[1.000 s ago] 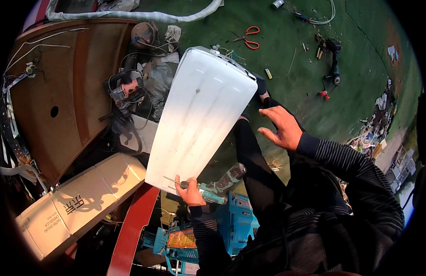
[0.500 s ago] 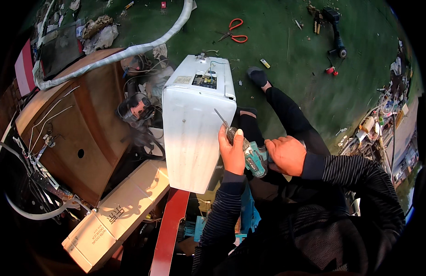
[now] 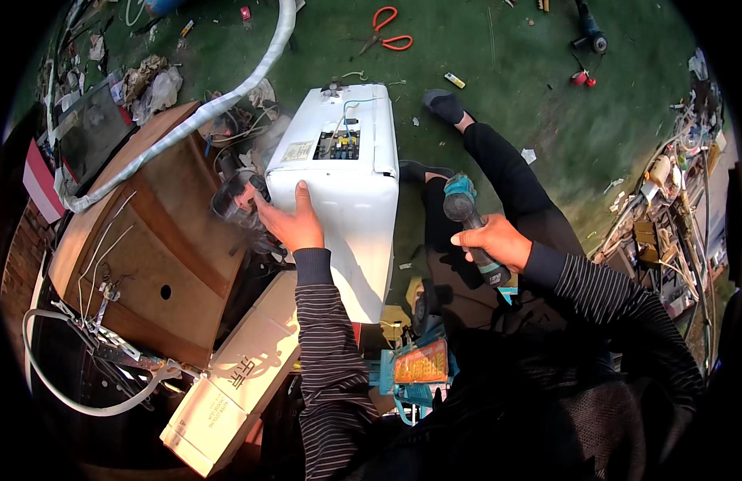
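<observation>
A white metal housing (image 3: 339,208), likely an air-conditioner unit, stands before me. Its top has a cut-out where wires and a terminal block (image 3: 339,146) show. My left hand (image 3: 295,224) lies at the housing's left edge, thumb raised and fingers stretched out past the edge. To the right, my right hand (image 3: 499,243) is wrapped round the grip of a teal and black cordless drill (image 3: 460,200), held clear of the housing above my legs. Its bit cannot be made out.
Left of the housing lie a dark power tool (image 3: 230,200), a brown wooden panel (image 3: 158,232) and a long cardboard box (image 3: 226,377). A wrapped white hose (image 3: 250,80) arches over them. Red-handled scissors (image 3: 384,34) and another power tool (image 3: 591,32) lie on the green floor.
My left hand has left the drill's front and moved left onto the housing. The drill, in my right hand, has swung from pointing at the housing to head up, away from it.
</observation>
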Demonstrator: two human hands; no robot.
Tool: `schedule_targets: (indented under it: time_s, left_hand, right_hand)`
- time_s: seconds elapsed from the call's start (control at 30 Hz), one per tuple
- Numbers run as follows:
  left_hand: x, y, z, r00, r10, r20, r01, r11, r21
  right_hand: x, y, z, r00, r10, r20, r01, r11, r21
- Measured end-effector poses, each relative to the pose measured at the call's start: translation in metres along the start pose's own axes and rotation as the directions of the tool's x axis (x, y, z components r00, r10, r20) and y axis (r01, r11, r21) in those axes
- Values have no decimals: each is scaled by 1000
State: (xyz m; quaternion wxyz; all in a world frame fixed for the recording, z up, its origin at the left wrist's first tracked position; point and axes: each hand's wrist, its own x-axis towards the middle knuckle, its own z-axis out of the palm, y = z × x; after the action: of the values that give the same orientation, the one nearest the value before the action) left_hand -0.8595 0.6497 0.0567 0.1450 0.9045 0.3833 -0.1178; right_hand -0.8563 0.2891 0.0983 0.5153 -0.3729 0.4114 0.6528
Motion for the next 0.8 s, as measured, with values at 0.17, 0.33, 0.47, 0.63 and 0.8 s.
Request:
schedule_targets:
  time_s: [0.17,0.33,0.47,0.63,0.8]
  left_hand:
    - [26,-47,4,992,12,129,26,958,-287]
    - [-16,-145,-10,917,-399,7,380,867,-323]
    - [-117,-284,-27,497,-816,297,850,388,-356]
    - [-254,-356,-30,20,-902,431,984,-59,-170]
    - [-335,-400,-10,-161,-845,509,907,-330,-262]
  right_hand:
    - [55,-6,56,994,-62,-86,91,910,405]
    - [85,-24,82,941,-270,-202,325,888,325]
    - [93,-19,54,779,-551,-297,425,814,-395]
    - [87,-50,37,724,-678,-128,487,633,-602]
    - [87,-77,55,874,-468,-128,428,868,-251]
